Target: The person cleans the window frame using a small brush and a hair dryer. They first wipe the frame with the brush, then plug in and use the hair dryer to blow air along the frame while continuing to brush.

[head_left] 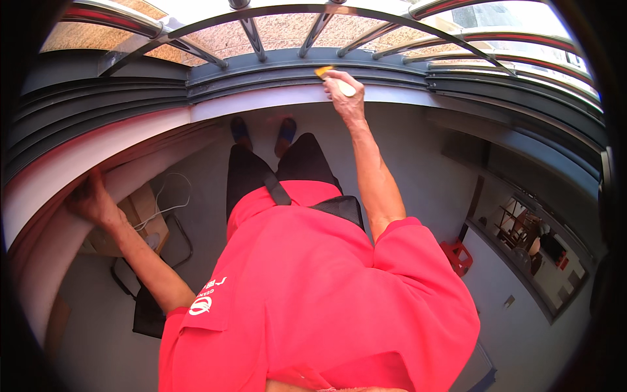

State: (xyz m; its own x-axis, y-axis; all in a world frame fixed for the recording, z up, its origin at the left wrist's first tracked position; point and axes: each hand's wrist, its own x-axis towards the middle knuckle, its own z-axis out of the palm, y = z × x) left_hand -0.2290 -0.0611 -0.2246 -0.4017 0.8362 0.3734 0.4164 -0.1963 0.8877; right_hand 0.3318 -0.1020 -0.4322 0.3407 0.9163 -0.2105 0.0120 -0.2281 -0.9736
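Observation:
My right hand (344,97) is closed around the pale handle of a small brush (346,87) with yellow bristles. The bristles are at the dark metal window track (261,78), near the foot of the bars; whether they touch it I cannot tell. My left hand (96,201) is at the far left, beneath the white sill (144,129) and against a pale, pinkish curtain-like length (140,171). Its fingers are in shadow and partly hidden, so their grip does not show.
Shiny metal bars (252,38) stand beyond the track, with a rough tan wall outside. Below left are a cardboard box (140,206), a white cable (160,210) and a dark-framed chair (147,313). A red plastic stool (456,257) is at right, near an interior window (532,251).

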